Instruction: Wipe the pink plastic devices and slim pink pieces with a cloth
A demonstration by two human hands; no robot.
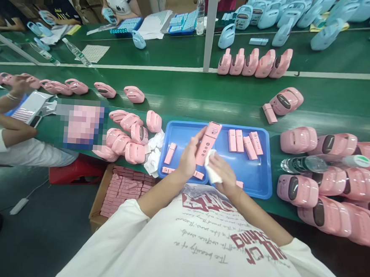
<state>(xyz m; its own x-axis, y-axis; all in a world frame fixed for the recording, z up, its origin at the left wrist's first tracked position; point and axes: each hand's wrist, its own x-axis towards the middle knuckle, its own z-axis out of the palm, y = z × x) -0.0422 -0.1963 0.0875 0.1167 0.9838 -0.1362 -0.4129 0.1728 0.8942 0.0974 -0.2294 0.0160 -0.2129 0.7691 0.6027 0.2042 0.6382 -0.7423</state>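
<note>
My left hand (188, 157) is closed around a long pink plastic piece (206, 146) with small dark round marks on its face. It is held at a tilt over a blue tray (269, 184). A crumpled white wipe (213, 170) is gripped in my right hand (226, 175), close against the lower right edge of the pink piece. Several small pink blocks lie in the tray: some upper right, such as this pink block (249, 147), and others on the left, like this narrow pink block (170, 153). My forearms partly cover the tray's near side.
Crumpled white tissues (154, 155) and several pink rounded housings (135, 152) stand left of the tray. More pink housings (328, 216) and a plastic bottle (310, 164) crowd the right. A carton of pink blocks (122, 193) sits below the table edge. Co-workers sit left and across.
</note>
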